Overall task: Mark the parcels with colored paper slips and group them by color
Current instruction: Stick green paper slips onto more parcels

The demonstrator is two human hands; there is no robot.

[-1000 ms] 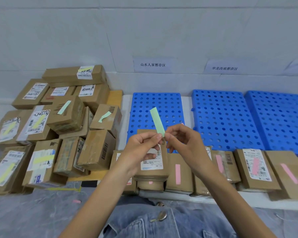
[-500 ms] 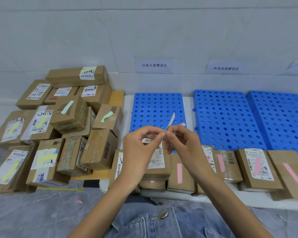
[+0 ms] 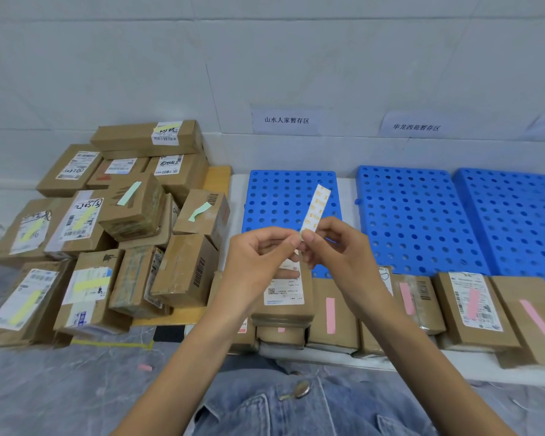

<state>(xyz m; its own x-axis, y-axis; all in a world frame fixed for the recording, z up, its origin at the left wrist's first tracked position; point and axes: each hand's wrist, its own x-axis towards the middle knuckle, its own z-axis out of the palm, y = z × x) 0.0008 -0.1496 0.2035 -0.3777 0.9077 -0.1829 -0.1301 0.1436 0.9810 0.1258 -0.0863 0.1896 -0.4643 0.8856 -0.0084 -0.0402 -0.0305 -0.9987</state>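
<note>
While brown parcels (image 3: 107, 234) fill the left and a pink-marked row (image 3: 472, 309) lines the near edge before blue pallets (image 3: 416, 215), the left hand (image 3: 258, 262) and right hand (image 3: 337, 247) meet, fingers pinched on an upright paper slip (image 3: 315, 209).

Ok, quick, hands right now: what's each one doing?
Left hand: closed, pinching the bottom end of the slip.
Right hand: closed, pinching the same slip.
</note>
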